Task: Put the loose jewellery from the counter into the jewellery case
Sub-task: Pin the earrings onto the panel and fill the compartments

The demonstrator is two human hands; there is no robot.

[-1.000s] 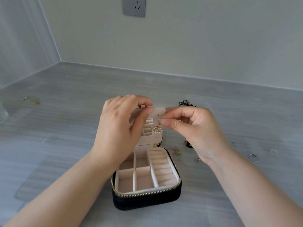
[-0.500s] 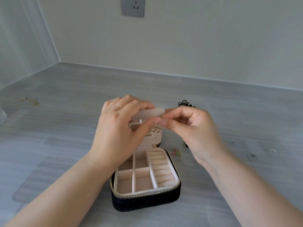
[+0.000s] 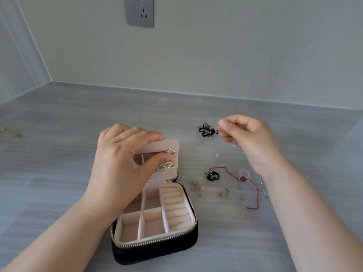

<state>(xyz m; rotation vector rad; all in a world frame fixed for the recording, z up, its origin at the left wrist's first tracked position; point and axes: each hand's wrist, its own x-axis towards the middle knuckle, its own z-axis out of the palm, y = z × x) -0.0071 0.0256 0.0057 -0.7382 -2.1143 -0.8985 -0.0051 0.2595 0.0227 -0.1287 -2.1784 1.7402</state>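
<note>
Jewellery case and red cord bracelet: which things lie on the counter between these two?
In the head view, between the jewellery case and the red cord bracelet lie a pink-green piece, a black piece and small silver pieces.

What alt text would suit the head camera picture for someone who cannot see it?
A left hand holds the beige flap inside an open black jewellery case on a grey counter; the right hand, blurred, hovers over loose jewellery beside it.

Single head-worn wide-angle view, facing forward and down.
Close over the grey streaked counter [image 3: 59, 163]; black zip-edged jewellery case [image 3: 157, 250] at lower centre, silver wall socket [image 3: 139, 14] cut by the top edge.
</note>
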